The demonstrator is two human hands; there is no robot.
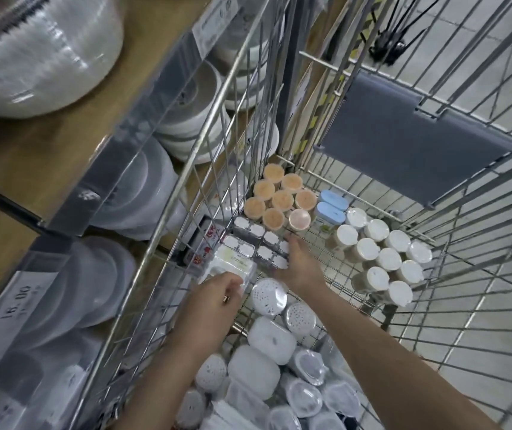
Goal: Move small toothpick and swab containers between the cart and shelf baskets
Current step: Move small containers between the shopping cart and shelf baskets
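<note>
Inside the wire cart (372, 193), my left hand (214, 302) grips a clear rectangular container (233, 262) with a white label, lifted at the cart's left side. My right hand (298, 262) reaches down with fingers extended onto a row of small clear white-topped boxes (267, 243) on the cart floor. Behind them stand several orange-lidded round containers (276, 197), two blue-lidded jars (330, 206) and several white-lidded round jars (381, 256).
White perforated and wrapped containers (267, 346) fill the cart's near end. A grey flap (403, 141) hangs on the far wall. At left, wooden shelves (62, 144) hold stacked plastic plates and bowls behind price tags (15, 302). Tiled floor (496, 41) lies on the right.
</note>
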